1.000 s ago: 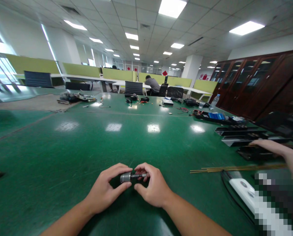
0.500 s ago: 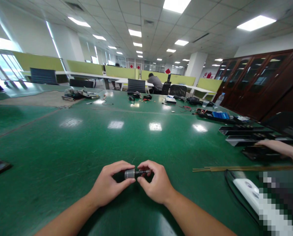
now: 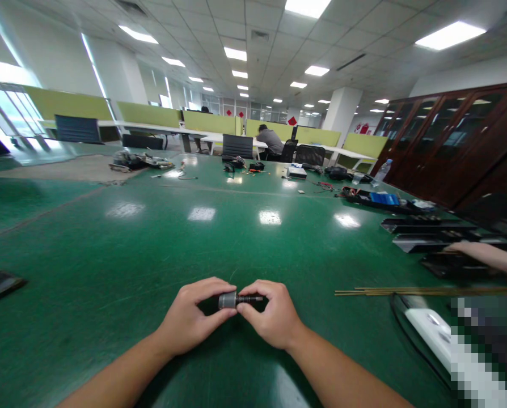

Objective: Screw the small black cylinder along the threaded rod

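My left hand (image 3: 194, 314) pinches a small grey metal cylinder (image 3: 227, 300) between thumb and fingers, just above the green table. A thin dark ribbed shaft (image 3: 251, 298) sticks out of the cylinder's right end and lies level. Thumb and forefinger of my right hand (image 3: 273, 314) are closed round the shaft's base, close against the cylinder. The shaft's tip shows inside the curl of that hand. Whether the shaft and cylinder are one piece I cannot tell.
On the right lie thin brass-coloured rods (image 3: 385, 291), a white power strip (image 3: 432, 328) with a black cable, and black metal channels (image 3: 432, 241) under another person's hand (image 3: 483, 255). A dark flat device (image 3: 0, 286) rests at left. Electronics and a bottle (image 3: 383, 170) stand farther back.
My right fingertips have closed in on the shaft's base next to the cylinder, where a gap showed before. My left hand keeps its pinch. The view has shifted slightly.
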Demonstrator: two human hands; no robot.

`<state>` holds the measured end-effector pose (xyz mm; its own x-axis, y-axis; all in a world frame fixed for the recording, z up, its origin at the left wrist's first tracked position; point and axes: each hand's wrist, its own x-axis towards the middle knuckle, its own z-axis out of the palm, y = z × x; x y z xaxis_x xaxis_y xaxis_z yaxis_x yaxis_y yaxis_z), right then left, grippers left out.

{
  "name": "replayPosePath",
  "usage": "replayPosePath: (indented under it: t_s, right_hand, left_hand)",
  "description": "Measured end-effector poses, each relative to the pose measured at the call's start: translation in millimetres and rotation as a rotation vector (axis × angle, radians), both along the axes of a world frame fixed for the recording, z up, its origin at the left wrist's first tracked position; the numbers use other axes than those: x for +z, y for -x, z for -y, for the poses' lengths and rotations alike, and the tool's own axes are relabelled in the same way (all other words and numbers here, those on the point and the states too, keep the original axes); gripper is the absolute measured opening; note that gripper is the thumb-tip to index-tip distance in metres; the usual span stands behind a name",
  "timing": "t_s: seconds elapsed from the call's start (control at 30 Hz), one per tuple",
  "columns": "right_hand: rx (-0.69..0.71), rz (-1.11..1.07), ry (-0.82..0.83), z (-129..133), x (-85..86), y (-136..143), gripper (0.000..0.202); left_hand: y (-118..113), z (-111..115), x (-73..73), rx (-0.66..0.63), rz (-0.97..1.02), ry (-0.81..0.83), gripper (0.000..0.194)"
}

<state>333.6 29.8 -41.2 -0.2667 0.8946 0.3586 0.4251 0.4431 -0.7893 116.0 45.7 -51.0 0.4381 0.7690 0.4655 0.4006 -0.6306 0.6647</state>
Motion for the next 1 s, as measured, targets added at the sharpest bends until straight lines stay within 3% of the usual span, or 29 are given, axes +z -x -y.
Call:
replayPosePath:
  t_s: [1.0]
  right_hand:
    - [0.008,-0.009,0.002,-0.5,-1.4,0.6,0.008]
  left_hand:
    - [5.2,0.1,-3.8,0.004,-0.013,-0.060,0.031]
